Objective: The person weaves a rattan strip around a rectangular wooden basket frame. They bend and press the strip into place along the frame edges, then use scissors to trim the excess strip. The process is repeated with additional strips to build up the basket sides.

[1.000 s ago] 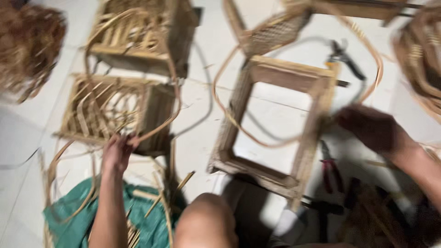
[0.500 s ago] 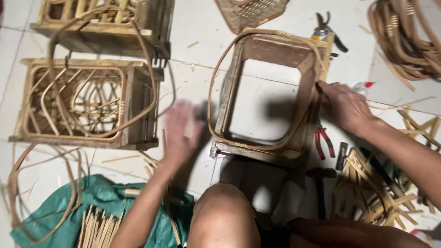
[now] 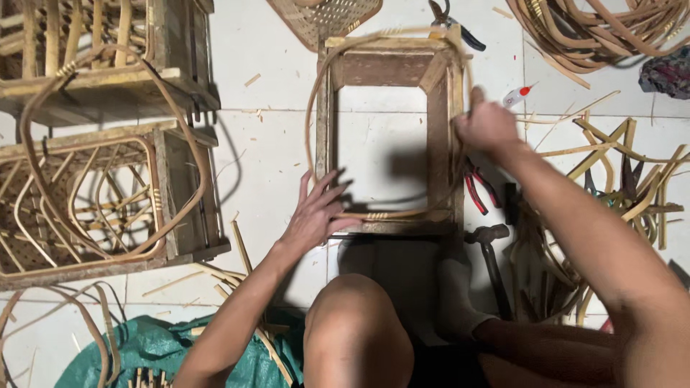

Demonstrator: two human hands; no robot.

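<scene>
A rectangular wooden frame (image 3: 437, 136) lies on the white tiled floor in front of my knees. A rattan hoop (image 3: 313, 108) is bent around it, with a wrapped joint at the near rail. My left hand (image 3: 316, 210) rests fingers spread on the frame's near left corner, touching the hoop. My right hand (image 3: 486, 123) presses the hoop against the frame's right rail, fingers curled on it.
Two wooden crates (image 3: 180, 194) filled with bent rattan stand at the left. Red-handled pliers (image 3: 476, 188) and a hammer (image 3: 491, 251) lie right of the frame. A glue bottle (image 3: 519, 95), loose rattan strips (image 3: 611, 172), coiled cane (image 3: 596, 36) and a green tarp (image 3: 158, 345) surround me.
The rattan hoop, earlier loose above the frame, now sits around it. My left hand moved from the crate to the frame's near corner; my right hand moved to the right rail.
</scene>
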